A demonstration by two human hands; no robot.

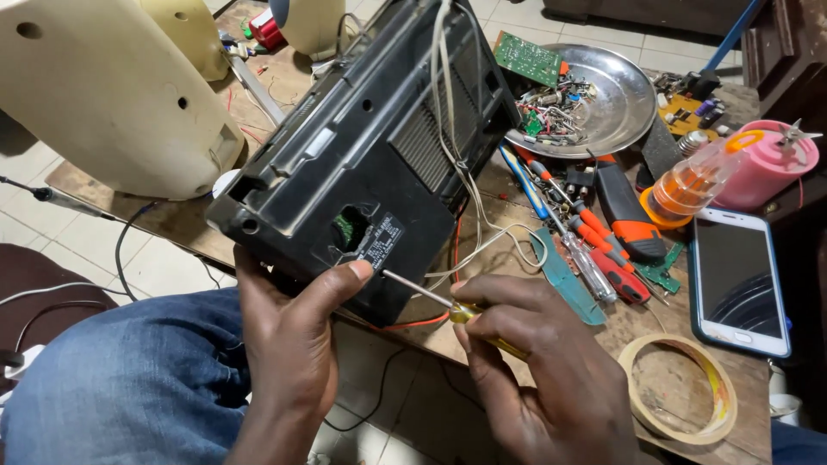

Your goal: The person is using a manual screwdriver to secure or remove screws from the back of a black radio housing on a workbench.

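While a small dark rectangular label (380,242) with pale print sits near the lower end of the black plastic casing (370,146), just right of a ragged opening showing something green inside, the casing itself lies tilted over the near edge of the wooden surface (680,379), ribbed with a vent grille and trailing pale wires (465,172). The left hand (289,331) props the casing from below, thumb pressed beside the label, fingers hidden underneath. The right hand (543,362) has its fingers closed around a yellow-handled screwdriver (448,306), whose thin metal shaft reaches toward the label; the tip is hard to make out against the dark plastic. Toward the far right corner stands a pink cylindrical container (771,168) beside a clear bottle with an orange cap (693,185); a white-framed phone (739,280) lies near the right edge, a tape roll (680,387) at the near right corner. A metal dish (616,99) holds small parts too cluttered to identify. Cream housings (112,95) are cut off at the top left.
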